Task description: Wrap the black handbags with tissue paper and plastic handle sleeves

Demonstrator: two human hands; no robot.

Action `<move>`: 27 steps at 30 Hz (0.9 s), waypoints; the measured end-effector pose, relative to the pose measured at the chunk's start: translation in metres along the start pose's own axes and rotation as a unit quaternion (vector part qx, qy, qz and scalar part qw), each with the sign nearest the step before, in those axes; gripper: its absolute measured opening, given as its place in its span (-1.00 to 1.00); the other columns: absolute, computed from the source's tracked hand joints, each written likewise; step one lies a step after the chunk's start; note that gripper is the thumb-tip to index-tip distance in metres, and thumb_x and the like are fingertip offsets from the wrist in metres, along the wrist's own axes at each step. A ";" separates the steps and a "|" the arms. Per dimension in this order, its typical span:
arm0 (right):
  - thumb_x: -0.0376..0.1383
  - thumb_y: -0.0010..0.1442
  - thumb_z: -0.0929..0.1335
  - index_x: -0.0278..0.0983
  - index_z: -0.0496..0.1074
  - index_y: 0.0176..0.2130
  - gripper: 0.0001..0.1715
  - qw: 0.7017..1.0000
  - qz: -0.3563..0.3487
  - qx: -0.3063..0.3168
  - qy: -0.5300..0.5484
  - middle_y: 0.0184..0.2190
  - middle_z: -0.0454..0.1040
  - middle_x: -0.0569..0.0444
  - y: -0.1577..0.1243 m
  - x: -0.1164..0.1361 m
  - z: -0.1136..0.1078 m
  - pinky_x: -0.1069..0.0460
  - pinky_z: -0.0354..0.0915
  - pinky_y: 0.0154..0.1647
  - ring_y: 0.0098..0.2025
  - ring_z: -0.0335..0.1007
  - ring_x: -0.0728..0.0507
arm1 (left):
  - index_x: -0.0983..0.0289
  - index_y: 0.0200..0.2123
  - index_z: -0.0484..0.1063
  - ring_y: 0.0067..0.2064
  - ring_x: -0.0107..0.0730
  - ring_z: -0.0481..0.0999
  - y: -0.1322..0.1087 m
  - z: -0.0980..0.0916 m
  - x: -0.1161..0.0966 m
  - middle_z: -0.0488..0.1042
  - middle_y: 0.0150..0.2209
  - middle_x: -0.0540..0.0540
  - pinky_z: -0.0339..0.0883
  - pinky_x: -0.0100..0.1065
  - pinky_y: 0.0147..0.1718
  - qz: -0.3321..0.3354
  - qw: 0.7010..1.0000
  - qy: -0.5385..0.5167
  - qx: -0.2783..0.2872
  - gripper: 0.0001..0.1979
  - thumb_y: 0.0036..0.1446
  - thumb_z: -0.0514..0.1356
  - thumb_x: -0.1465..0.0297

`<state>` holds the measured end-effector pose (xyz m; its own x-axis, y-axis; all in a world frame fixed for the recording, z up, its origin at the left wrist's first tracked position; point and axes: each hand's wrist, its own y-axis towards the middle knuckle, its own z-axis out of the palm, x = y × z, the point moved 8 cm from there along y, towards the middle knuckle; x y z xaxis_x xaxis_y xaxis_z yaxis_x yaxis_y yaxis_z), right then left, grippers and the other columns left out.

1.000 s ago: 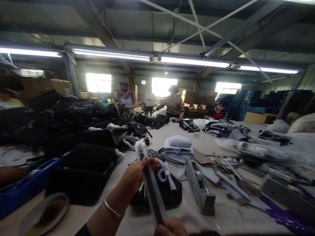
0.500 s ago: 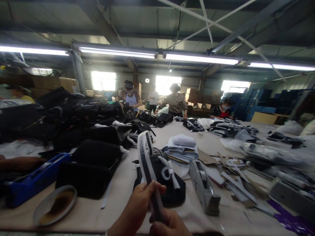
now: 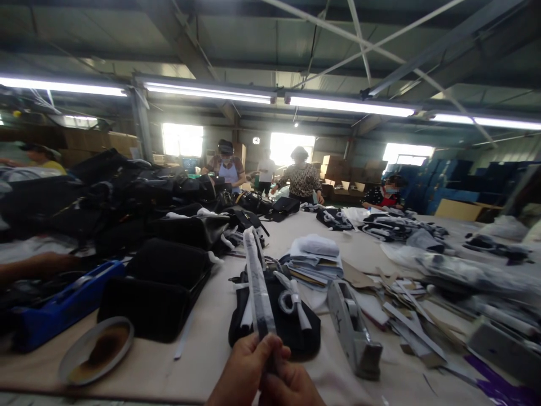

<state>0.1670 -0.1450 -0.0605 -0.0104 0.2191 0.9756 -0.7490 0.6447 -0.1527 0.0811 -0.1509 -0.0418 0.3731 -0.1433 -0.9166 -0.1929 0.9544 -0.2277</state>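
Left hand [image 3: 242,367]'s slid down the plastic-wrapped strap [image 3: 257,285] to the right hand [image 3: 293,384]. Both have fingers closed, pinching its near end; long axis runs away, far tip slightly left, black bag [image 3: 282,326] behind it on the table [image 3: 207,349].

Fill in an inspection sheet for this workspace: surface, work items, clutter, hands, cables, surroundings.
Surface: pale tabletop, crowded with goods.
Work items: film-wrapped strap extends from the hands, overlapping a black bag in view; contact between them cannot be told.
Clutter: cardboard scraps and purple film to the right; dish with brown contents to the left.
Hands: left hand pinches the strap; right hand grips nearer its lower end.
Cables: pale strands at upper left, perhaps cables.
Surroundings: lit tube lights overhead; co-worker in a patterned top across the table; stacked cardboard boxes behind.
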 end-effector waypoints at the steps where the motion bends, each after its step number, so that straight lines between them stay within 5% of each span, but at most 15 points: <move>1: 0.13 0.02 0.43 -0.36 0.46 -0.43 -0.43 1.000 0.001 0.003 -0.012 -0.61 0.41 0.07 -0.001 -0.002 0.000 0.10 0.08 -0.53 -0.59 0.24 0.00 | 0.35 -0.33 0.56 -0.33 -0.18 0.62 0.000 -0.002 -0.001 0.64 -0.31 0.29 0.43 -0.36 -0.40 -0.001 1.000 0.006 -0.011 -0.49 -0.06 0.40 -0.02; 7: 0.13 -0.02 0.41 -0.31 0.36 -0.47 -0.45 0.999 0.016 -0.021 -0.025 -0.66 0.42 0.06 0.000 -0.015 -0.005 0.12 0.10 -0.62 -0.65 0.27 -0.01 | 0.35 -0.29 0.54 -0.14 -0.10 0.64 0.010 -0.005 -0.018 0.64 -0.28 0.28 0.51 -0.35 -0.28 0.014 0.998 -0.041 -0.041 -0.59 -0.01 0.42 0.11; 18: 0.10 0.03 0.48 -0.34 0.39 -0.30 -0.43 0.995 0.037 -0.032 0.087 -0.51 0.58 0.02 0.005 0.002 -0.013 0.07 0.33 -0.52 -0.56 0.49 -0.08 | 0.38 -0.28 0.47 -0.37 -0.23 0.63 0.024 0.005 -0.019 0.61 -0.36 0.23 0.43 -0.40 -0.49 0.033 0.996 -0.068 -0.050 -0.72 0.14 0.34 0.25; 27: 0.06 0.14 0.44 -0.36 0.45 -0.20 -0.47 0.991 0.024 0.023 0.127 -0.33 0.62 -0.06 0.004 0.007 -0.012 0.03 0.40 -0.39 -0.42 0.56 -0.11 | 0.37 -0.26 0.43 -0.32 -0.25 0.63 0.035 0.006 -0.022 0.59 -0.39 0.16 0.52 -0.19 -0.20 0.043 0.991 -0.122 -0.032 -0.73 0.17 0.33 0.25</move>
<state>0.1724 -0.1323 -0.0565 0.1170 0.4294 0.8955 -0.7808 0.5970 -0.1843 0.0718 -0.1132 -0.0277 0.5598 0.0139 -0.8285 -0.2880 0.9408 -0.1789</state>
